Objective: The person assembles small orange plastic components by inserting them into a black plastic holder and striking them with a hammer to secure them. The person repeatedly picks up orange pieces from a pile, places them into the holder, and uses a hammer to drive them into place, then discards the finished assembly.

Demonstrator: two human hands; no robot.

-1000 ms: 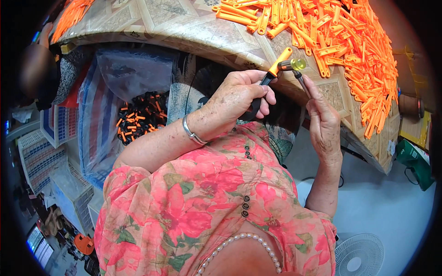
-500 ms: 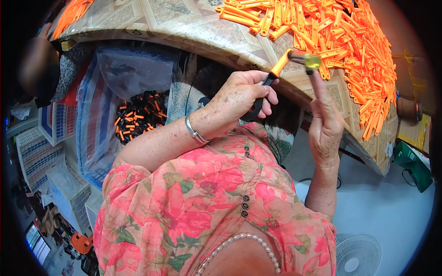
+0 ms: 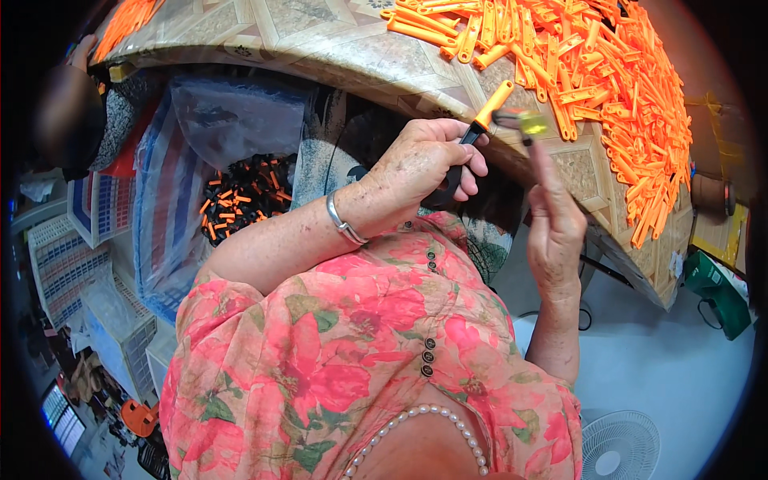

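Note:
My left hand (image 3: 428, 160) is closed around a black plastic handle (image 3: 458, 166) with a ring-like lower end. An orange plastic piece (image 3: 496, 102) sits on its upper end, pointing up and right at the table's edge. My right hand (image 3: 556, 228) grips a small hammer (image 3: 528, 124), the index finger stretched along its shaft. Motion blurs the hammer's head, which has a yellow, see-through face and a dark metal part. That dark part is close beside the orange piece; whether they touch I cannot tell.
A large pile of orange plastic pieces (image 3: 616, 104) covers the right of the patterned table (image 3: 328, 52). Below its edge, a striped bag (image 3: 152, 208) holds black-and-orange parts (image 3: 240, 192). More orange pieces (image 3: 128, 28) lie far left, near a blurred person's arm (image 3: 68, 120). A fan (image 3: 620, 448) stands lower right.
The hammer and my right hand have moved slightly left and down, from the tip of the orange piece to its side. My left hand still grips the handle, now slightly shifted right.

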